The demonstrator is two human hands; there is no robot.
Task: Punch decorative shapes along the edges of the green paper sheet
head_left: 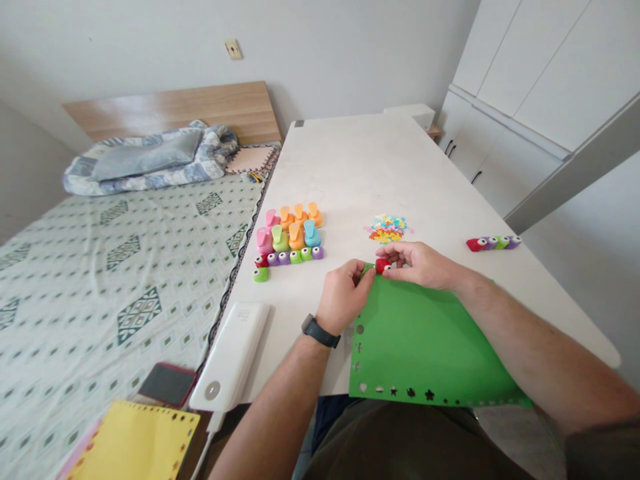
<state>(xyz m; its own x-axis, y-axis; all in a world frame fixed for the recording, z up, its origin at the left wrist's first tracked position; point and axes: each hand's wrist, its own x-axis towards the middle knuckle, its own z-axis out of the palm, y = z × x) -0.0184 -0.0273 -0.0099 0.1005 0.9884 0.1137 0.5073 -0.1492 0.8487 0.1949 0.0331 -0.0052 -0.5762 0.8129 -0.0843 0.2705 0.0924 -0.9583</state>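
Observation:
A green sheet of paper [430, 340] lies over the table's near edge, with small shapes punched along its left and near borders. My left hand [346, 293] pinches its far left corner between thumb and fingers. In my right hand [417, 265] is a small red craft punch [383, 266], held at the sheet's far edge beside the left fingertips. Whether the paper sits inside the punch's slot I cannot tell. Just beyond my hands lies a pile of colourful paper cutouts [389, 229].
Several larger punches [295, 233] and a row of small ones [284, 258] stand at the left. More small punches [494, 243] line up at the right. A white power bank [233, 353] with a cable, a phone [169, 384] and punched yellow paper [145, 440] lie near left, beside the bed [150, 267].

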